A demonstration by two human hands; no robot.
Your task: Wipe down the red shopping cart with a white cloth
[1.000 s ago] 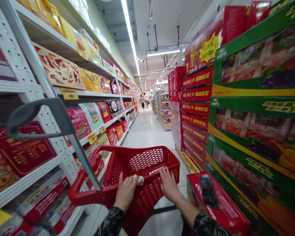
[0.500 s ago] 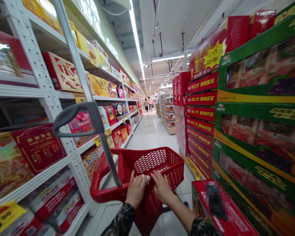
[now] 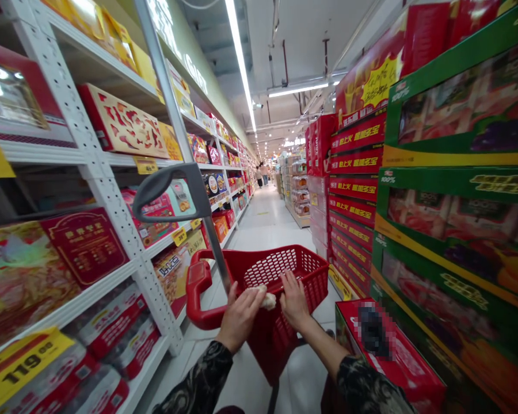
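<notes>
A red plastic shopping cart (image 3: 207,316) with a perforated basket stands in front of me. My left hand (image 3: 240,316) is closed over a crumpled whitish cloth or wipe (image 3: 267,300) at the basket's near rim. Part of the cloth sticks out past the fingertips. My right hand (image 3: 294,303) lies on the same rim, a short way to the right, with its fingers stretched forward over the edge. A grey loop handle (image 3: 198,190) sits on the cart's metal pole, left of my hands.
White shelves (image 3: 112,230) with boxed goods run along the left. Stacked red cartons (image 3: 354,184) and green gift boxes (image 3: 449,195) line the right. A red box (image 3: 406,368) with a pixelated dark patch sits low at right. Two people (image 3: 262,173) stand far down the aisle.
The cart and its handle appear farther right in view. More of the whitish cloth shows beyond my left fingers. Both hands stay at the basket's near rim.
</notes>
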